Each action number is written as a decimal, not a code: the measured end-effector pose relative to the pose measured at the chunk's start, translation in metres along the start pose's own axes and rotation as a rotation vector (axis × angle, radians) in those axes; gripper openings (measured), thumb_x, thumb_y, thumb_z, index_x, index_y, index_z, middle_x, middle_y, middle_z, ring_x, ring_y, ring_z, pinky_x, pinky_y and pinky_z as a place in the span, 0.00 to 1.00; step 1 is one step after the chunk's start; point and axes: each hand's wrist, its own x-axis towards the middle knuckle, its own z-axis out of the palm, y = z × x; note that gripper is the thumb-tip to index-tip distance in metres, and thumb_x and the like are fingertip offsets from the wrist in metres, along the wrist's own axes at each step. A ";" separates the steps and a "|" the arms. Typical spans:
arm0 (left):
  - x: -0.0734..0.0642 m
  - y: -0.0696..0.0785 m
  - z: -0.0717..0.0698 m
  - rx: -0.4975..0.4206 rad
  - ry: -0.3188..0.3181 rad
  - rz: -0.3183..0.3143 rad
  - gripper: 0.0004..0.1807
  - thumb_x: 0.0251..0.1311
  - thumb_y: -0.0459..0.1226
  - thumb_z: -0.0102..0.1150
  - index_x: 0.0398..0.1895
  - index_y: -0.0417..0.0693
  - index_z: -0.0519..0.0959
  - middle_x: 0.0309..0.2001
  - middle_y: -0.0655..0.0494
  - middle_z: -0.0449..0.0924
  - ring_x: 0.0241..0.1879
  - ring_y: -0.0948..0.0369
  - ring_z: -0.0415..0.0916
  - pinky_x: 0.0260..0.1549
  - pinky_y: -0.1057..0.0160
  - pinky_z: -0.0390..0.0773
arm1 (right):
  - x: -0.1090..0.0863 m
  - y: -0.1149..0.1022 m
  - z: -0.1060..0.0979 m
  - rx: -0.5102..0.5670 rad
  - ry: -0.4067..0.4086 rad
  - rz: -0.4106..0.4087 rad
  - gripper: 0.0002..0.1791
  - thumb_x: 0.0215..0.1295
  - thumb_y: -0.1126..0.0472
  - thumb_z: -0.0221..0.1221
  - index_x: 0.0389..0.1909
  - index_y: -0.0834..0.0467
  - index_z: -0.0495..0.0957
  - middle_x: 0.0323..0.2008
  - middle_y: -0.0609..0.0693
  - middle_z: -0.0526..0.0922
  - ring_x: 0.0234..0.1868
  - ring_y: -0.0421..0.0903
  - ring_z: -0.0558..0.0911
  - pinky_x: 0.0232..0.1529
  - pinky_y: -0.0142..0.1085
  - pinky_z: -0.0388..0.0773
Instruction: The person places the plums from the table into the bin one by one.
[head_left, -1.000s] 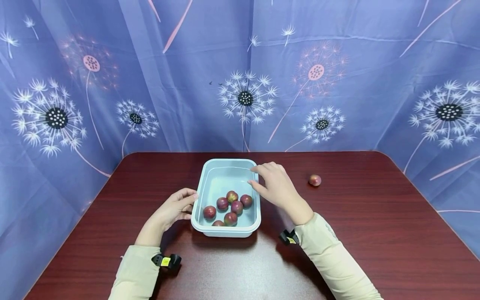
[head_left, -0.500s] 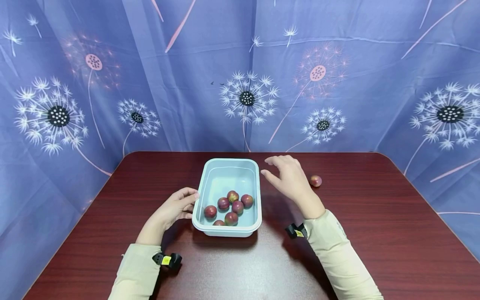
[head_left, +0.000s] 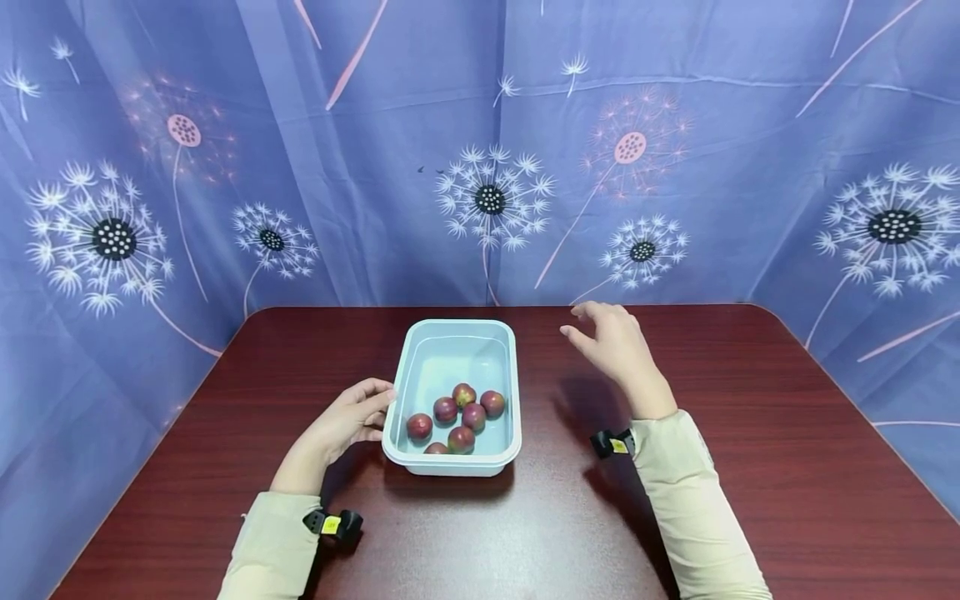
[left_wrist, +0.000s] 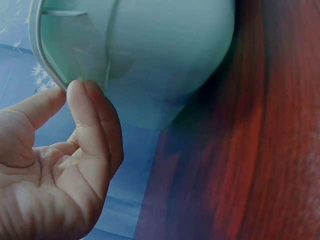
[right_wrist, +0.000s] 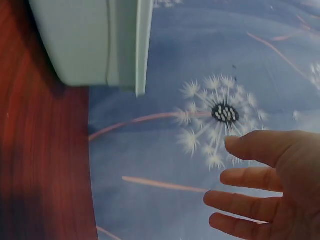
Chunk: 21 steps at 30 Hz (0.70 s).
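A light blue plastic basin stands on the table in the head view. Several round reddish-purple fruits lie in its near half. My left hand is at the basin's left side; in the left wrist view, thumb and fingers pinch its rim. My right hand is raised over the table, right of the basin and apart from it. It holds nothing, and the right wrist view shows its fingers extended and slightly bent. The single fruit seen earlier at the right is hidden, apparently behind this hand.
The dark red wooden table stretches to both sides of the basin. Behind its far edge hangs a blue curtain with dandelion prints. A black wrist camera sits at the left sleeve, and another camera at the right.
My right hand has moved from above the basin's right rim out to the right, covering the lone fruit from view. The left hand and basin have stayed in place.
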 end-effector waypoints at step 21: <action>0.000 -0.001 0.002 -0.003 -0.003 -0.007 0.23 0.70 0.43 0.48 0.57 0.33 0.64 0.38 0.52 0.77 0.32 0.64 0.78 0.32 0.66 0.79 | -0.005 0.043 -0.032 0.006 -0.222 0.258 0.26 0.63 0.51 0.57 0.55 0.65 0.71 0.50 0.67 0.78 0.53 0.65 0.75 0.54 0.57 0.67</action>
